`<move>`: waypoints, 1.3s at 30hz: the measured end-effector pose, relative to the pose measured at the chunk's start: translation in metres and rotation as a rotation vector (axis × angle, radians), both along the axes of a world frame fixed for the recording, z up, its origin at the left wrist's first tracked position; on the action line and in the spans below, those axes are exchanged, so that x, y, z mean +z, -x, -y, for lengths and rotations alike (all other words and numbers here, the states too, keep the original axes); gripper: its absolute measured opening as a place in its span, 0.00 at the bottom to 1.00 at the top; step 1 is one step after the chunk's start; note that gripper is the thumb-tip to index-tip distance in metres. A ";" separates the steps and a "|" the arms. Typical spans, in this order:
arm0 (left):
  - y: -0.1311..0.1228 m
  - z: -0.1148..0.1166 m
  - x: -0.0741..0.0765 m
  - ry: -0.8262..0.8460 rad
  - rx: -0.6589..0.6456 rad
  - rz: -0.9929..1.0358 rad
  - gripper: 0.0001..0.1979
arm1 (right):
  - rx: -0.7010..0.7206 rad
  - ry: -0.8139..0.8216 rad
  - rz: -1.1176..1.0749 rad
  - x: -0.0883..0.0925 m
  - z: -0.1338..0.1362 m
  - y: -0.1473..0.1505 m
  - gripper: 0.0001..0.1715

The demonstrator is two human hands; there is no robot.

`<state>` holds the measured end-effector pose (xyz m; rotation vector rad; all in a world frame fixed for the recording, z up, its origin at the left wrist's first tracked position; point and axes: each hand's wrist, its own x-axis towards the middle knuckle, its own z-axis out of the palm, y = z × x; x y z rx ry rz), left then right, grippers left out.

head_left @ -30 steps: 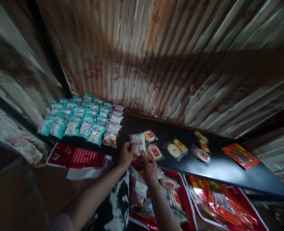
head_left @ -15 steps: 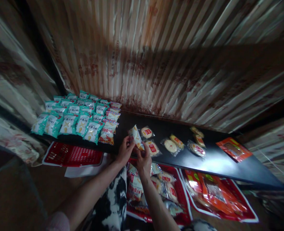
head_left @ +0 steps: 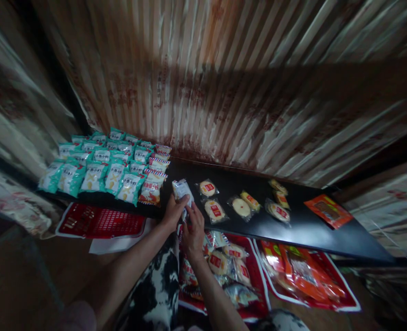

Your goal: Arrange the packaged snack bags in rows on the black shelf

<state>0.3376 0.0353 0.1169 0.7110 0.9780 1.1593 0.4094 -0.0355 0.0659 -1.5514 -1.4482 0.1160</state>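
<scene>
Both my hands hold one small white and red snack packet (head_left: 183, 189) above the front edge of a black shelf (head_left: 303, 225). My left hand (head_left: 173, 212) grips it from the left with curled fingers. My right hand (head_left: 193, 227) pinches its lower right side. To the left of the packet lie rows of teal snack packets (head_left: 96, 168) and a column of red and white packets (head_left: 154, 184). On its right lie clear-wrapped round cakes with red labels (head_left: 214, 210).
An orange packet (head_left: 325, 210) lies at the shelf's right end. Below the shelf stand red baskets: one at the left (head_left: 100, 223), one with mixed packets (head_left: 224, 269), one with orange packets (head_left: 303, 276). Corrugated metal sheets (head_left: 224, 92) form the wall behind.
My hands have carried the packet leftward along the shelf edge, toward the column of red and white packets, and turned it. The view has shifted slightly.
</scene>
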 end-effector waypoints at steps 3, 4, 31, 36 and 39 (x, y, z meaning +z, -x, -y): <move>0.001 -0.003 -0.002 0.000 0.017 0.021 0.24 | 0.017 0.001 0.044 -0.003 0.002 0.002 0.34; 0.001 -0.004 -0.003 0.005 0.024 0.026 0.24 | 0.024 0.003 0.058 -0.004 0.002 0.003 0.34; -0.001 -0.009 -0.003 -0.088 0.008 -0.087 0.27 | 0.016 0.224 -0.242 0.010 -0.022 -0.003 0.39; -0.004 -0.008 0.002 -0.085 -0.039 -0.095 0.32 | 0.037 0.220 -0.299 0.016 -0.035 -0.008 0.44; -0.006 -0.009 0.001 -0.119 -0.063 -0.092 0.31 | 0.018 0.272 -0.383 0.022 -0.043 -0.011 0.46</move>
